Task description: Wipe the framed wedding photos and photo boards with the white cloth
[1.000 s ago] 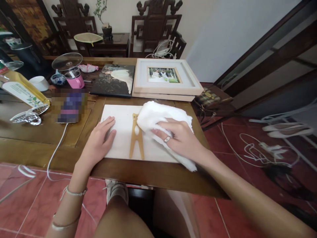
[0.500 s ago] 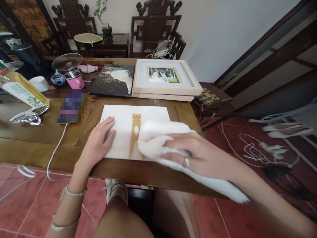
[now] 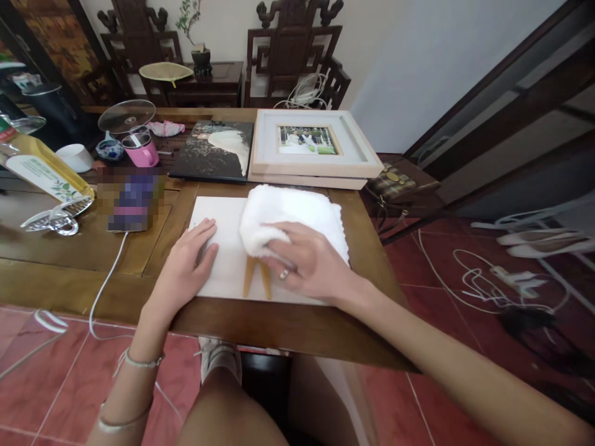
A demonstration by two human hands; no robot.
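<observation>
A white board (image 3: 223, 214) lies flat on the wooden table near its front edge. My left hand (image 3: 193, 257) rests on the board's left side, fingers stretched out and holding nothing. In my right hand (image 3: 307, 260) is a bunched white cloth (image 3: 297, 204), which lies over the board's right part. Under the cloth's lower left edge show two tan pointed legs of a flat piece (image 3: 250, 279); its upper part, with a cat-like face half a second ago, is hidden by the cloth.
Behind the board lie a dark photo panel (image 3: 211, 152) and stacked light picture frames (image 3: 316, 164). At left are an oil bottle (image 3: 51, 161), a silver hair claw (image 3: 58, 217), a pink mug (image 3: 142, 152) and a blurred-out object with a white cable (image 3: 105, 272).
My right hand has moved the cloth up and to the left, across the tan piece, covering its top. The cloth's trailing end has left the table's front edge. My left hand stays put.
</observation>
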